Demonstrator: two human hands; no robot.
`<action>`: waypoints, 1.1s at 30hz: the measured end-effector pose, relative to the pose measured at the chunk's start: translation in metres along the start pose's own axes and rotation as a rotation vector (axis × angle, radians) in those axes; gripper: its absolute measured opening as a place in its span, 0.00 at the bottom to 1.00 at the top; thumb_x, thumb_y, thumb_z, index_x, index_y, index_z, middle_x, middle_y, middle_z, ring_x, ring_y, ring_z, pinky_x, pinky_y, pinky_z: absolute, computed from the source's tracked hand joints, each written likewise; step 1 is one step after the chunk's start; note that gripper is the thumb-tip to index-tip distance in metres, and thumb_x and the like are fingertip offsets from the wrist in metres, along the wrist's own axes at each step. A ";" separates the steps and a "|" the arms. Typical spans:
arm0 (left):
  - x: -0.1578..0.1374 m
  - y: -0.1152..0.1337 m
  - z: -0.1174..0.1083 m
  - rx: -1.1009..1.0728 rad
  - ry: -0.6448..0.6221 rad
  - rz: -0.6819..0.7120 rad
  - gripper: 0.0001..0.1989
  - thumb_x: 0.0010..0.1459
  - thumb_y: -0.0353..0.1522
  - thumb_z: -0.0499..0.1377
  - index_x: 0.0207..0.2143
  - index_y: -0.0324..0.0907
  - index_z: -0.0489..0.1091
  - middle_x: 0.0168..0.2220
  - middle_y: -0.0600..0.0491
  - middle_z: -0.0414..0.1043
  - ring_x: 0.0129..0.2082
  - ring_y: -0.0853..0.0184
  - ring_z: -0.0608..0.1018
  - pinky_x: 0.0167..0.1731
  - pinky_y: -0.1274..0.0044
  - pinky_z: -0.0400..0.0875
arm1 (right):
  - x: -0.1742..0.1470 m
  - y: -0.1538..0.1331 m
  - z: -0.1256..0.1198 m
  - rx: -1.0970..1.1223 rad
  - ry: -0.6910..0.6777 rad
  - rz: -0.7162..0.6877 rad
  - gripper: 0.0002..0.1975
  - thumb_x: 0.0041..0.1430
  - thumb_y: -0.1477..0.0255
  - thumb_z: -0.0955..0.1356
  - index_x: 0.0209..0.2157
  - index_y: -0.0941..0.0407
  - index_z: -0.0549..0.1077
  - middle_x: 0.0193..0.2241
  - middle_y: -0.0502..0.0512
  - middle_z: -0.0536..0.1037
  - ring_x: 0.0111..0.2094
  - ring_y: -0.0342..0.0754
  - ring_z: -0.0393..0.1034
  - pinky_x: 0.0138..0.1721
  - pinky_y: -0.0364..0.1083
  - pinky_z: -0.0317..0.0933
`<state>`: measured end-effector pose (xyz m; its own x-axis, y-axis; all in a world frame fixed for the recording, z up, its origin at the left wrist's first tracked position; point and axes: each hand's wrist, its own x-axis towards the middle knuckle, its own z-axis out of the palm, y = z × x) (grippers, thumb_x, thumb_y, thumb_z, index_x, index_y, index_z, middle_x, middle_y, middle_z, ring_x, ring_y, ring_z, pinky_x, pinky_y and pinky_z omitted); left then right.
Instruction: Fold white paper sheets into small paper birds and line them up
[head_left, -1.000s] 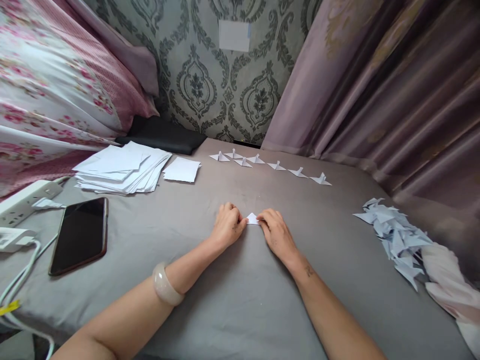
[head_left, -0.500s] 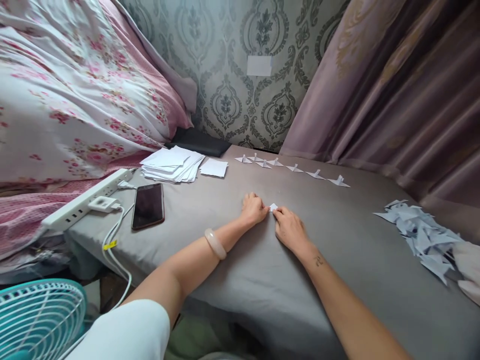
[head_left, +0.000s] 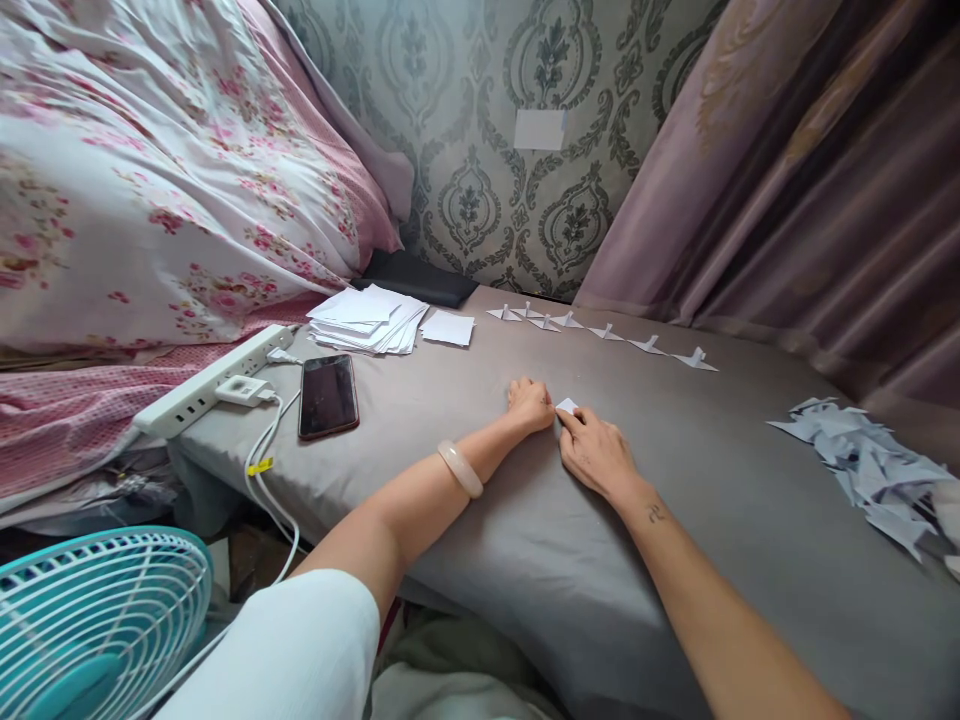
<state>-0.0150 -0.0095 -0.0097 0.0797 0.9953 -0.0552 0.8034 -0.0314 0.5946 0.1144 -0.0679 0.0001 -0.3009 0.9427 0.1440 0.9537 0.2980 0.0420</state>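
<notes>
The left hand (head_left: 531, 404) curls its fingers at the left corner of a small folded paper (head_left: 568, 405); the right hand (head_left: 598, 455) touches its near edge. Whether either grip pinches is unclear. It lies on grey cloth (head_left: 435, 400), a paper stack (head_left: 367, 322) farther left.

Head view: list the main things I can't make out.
Small white paper, head view: near part hidden by the right hand; full shape unclear.
Folded-paper heap, head view: overlapping pieces hide one another; no count possible.
Fan, head view: cut off by the left and bottom edges.
Wall sheet, head view: too small to tell whether it bears writing.
</notes>
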 end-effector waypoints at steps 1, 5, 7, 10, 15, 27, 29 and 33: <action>0.000 0.000 0.000 0.006 -0.001 0.000 0.09 0.56 0.34 0.56 0.37 0.40 0.72 0.49 0.43 0.65 0.52 0.56 0.66 0.50 0.71 0.61 | 0.000 -0.001 -0.002 0.003 -0.012 0.007 0.23 0.62 0.72 0.56 0.56 0.52 0.67 0.50 0.63 0.71 0.43 0.55 0.70 0.46 0.52 0.57; -0.001 -0.001 0.001 0.048 0.002 0.023 0.10 0.57 0.34 0.55 0.39 0.39 0.71 0.48 0.42 0.66 0.51 0.55 0.67 0.48 0.71 0.63 | 0.004 -0.001 -0.012 0.065 -0.098 0.025 0.23 0.62 0.72 0.56 0.55 0.49 0.68 0.49 0.61 0.70 0.49 0.55 0.66 0.48 0.53 0.56; -0.002 -0.001 0.001 0.082 0.010 0.062 0.11 0.58 0.34 0.54 0.41 0.39 0.70 0.47 0.42 0.66 0.50 0.55 0.67 0.46 0.70 0.63 | 0.008 0.001 -0.017 0.086 -0.142 0.024 0.22 0.61 0.72 0.56 0.53 0.48 0.70 0.48 0.60 0.70 0.50 0.55 0.65 0.48 0.53 0.56; -0.007 0.004 -0.001 0.150 0.012 0.186 0.11 0.58 0.30 0.52 0.43 0.39 0.68 0.47 0.44 0.68 0.49 0.56 0.67 0.46 0.70 0.64 | 0.014 0.007 -0.021 0.098 -0.185 0.015 0.21 0.60 0.72 0.56 0.50 0.48 0.72 0.45 0.59 0.70 0.48 0.54 0.66 0.46 0.52 0.57; -0.017 0.017 -0.005 0.273 -0.034 0.417 0.12 0.62 0.25 0.48 0.41 0.35 0.70 0.43 0.42 0.70 0.47 0.59 0.69 0.47 0.71 0.63 | 0.021 0.020 -0.018 0.127 -0.189 -0.061 0.16 0.60 0.73 0.57 0.38 0.55 0.75 0.42 0.59 0.72 0.43 0.52 0.67 0.43 0.48 0.58; -0.023 0.020 -0.010 0.419 -0.089 0.467 0.12 0.64 0.26 0.48 0.39 0.36 0.72 0.40 0.44 0.70 0.45 0.59 0.71 0.40 0.73 0.68 | 0.012 0.033 -0.001 0.229 -0.012 -0.087 0.18 0.61 0.75 0.58 0.46 0.54 0.74 0.45 0.56 0.74 0.46 0.51 0.68 0.43 0.47 0.62; -0.025 0.017 -0.007 0.434 -0.094 0.496 0.13 0.63 0.26 0.48 0.40 0.36 0.72 0.41 0.44 0.70 0.46 0.60 0.71 0.41 0.73 0.68 | 0.013 0.039 0.001 0.242 0.001 -0.102 0.18 0.59 0.77 0.58 0.45 0.55 0.75 0.45 0.57 0.74 0.46 0.51 0.68 0.44 0.47 0.62; -0.030 0.009 -0.005 0.449 -0.095 0.520 0.14 0.62 0.24 0.48 0.41 0.33 0.72 0.42 0.42 0.70 0.45 0.59 0.71 0.41 0.72 0.68 | 0.016 0.054 0.003 0.288 0.015 -0.173 0.17 0.58 0.79 0.58 0.41 0.57 0.76 0.44 0.58 0.75 0.45 0.50 0.69 0.47 0.47 0.62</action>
<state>-0.0128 -0.0390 0.0013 0.5556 0.8289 0.0654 0.8115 -0.5578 0.1743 0.1609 -0.0365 0.0022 -0.4558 0.8730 0.1736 0.8480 0.4851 -0.2133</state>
